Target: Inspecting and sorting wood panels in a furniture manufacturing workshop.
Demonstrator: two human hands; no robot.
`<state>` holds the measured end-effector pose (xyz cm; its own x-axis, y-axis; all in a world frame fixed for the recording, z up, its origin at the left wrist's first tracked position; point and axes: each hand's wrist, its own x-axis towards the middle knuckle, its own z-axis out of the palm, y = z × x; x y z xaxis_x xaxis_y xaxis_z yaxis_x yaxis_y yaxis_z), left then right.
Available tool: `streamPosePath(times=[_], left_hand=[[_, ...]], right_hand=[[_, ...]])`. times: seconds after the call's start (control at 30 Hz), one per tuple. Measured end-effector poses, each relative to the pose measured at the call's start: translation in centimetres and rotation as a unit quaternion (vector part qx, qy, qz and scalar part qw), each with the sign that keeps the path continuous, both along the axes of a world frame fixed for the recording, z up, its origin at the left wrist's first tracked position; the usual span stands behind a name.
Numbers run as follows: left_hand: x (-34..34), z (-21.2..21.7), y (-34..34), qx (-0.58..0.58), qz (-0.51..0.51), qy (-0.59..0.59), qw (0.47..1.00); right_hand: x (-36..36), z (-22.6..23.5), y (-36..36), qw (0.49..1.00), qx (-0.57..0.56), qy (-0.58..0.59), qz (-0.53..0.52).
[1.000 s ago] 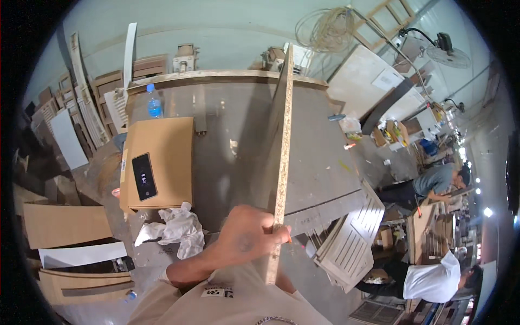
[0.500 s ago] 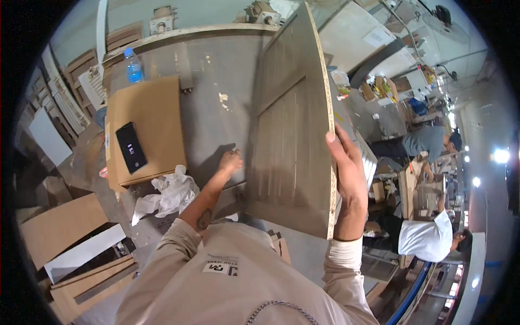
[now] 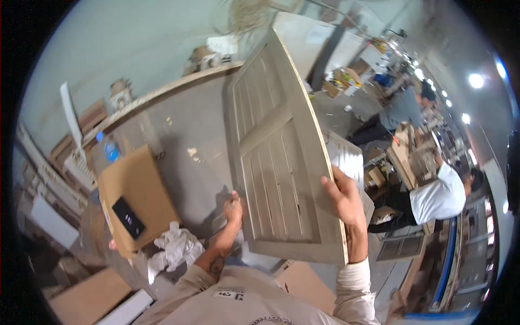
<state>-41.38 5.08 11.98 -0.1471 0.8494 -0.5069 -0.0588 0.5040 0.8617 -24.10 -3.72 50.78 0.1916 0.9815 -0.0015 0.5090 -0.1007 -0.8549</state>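
A grey-brown panelled cabinet door (image 3: pixel 281 179) stands tilted on its long edge on the worktable (image 3: pixel 200 124). My right hand (image 3: pixel 349 208) grips its raised edge, thumb on the grooved face and fingers behind. Close against the door's lower left edge is my left hand (image 3: pixel 233 212), thumb pointing up and fingers curled. Whether those fingers hold anything is hidden. Left of them, a crumpled white plastic bag (image 3: pixel 181 246) lies against a flat cardboard box (image 3: pixel 141 189). A black phone (image 3: pixel 129 218) rests on that box.
A plastic bottle with a blue cap (image 3: pixel 108 147) stands behind the cardboard box. A wooden rail (image 3: pixel 162 86) edges the table's far side. Cardboard and boards (image 3: pixel 97 298) lie at lower left. Two people work at the right, one in a white shirt (image 3: pixel 439 195).
My view has turned, so the scene appears rotated. The door's grooved face shows more fully. My left hand, apart from the door earlier, now appears against its edge; my right hand keeps its grip.
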Motion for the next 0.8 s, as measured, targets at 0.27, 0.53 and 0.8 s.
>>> streamPosePath(times=[0.27,0.53,0.8], left_hand=[[1.8,10.0,-2.6,0.131,-0.047,-0.156,0.978],[10.8,7.5,-18.4,0.181,-0.413,-0.046,0.891],[15.5,0.9,-45.8,0.268,-0.66,0.254,0.654]], right_hand=[[4.3,-2.2,-23.8,0.941,0.149,0.165,-0.257],[-3.9,-26.8,-47.1,0.599,0.076,0.07,-0.794],[-21.7,-36.2,-68.5,0.286,-0.001,0.171,-0.943]])
